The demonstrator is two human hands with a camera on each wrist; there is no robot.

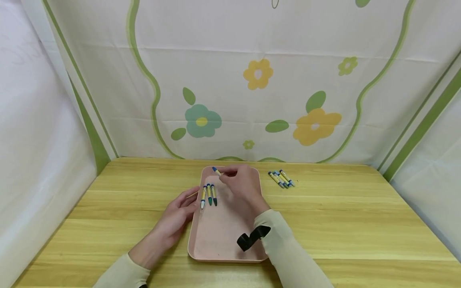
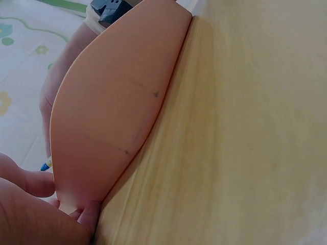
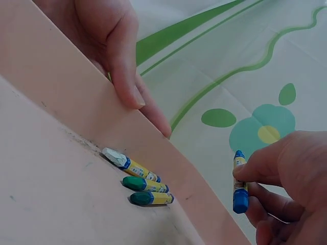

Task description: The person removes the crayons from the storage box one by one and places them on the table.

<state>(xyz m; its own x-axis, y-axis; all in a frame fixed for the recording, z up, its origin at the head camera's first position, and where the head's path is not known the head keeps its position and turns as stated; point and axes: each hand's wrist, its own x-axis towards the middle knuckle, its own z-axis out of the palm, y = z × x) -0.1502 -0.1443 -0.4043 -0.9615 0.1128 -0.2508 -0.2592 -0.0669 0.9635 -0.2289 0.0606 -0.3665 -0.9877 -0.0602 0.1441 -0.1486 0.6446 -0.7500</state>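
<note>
My right hand [image 1: 243,184] pinches a blue crayon [image 3: 240,184] with a yellow wrapper between thumb and fingers, above the far left part of the pink tray [image 1: 219,240]. Against the tray's left side rests my left hand [image 1: 176,218], its thumb at the rim and other fingers along the outer wall. Inside, beside that wall, three crayons lie in a row: a white crayon [image 3: 134,167], a green crayon [image 3: 144,184] and a darker green crayon [image 3: 152,198]. From the left wrist, the tray's outer wall [image 2: 112,97] hides them.
Several more crayons [image 1: 281,179] lie in a loose cluster on the wooden table [image 1: 335,224], right of the tray's far end. A flower-patterned cloth [image 1: 230,88] stands behind the table, with cloth at both sides. A black strap device [image 1: 252,239] sits on my right wrist.
</note>
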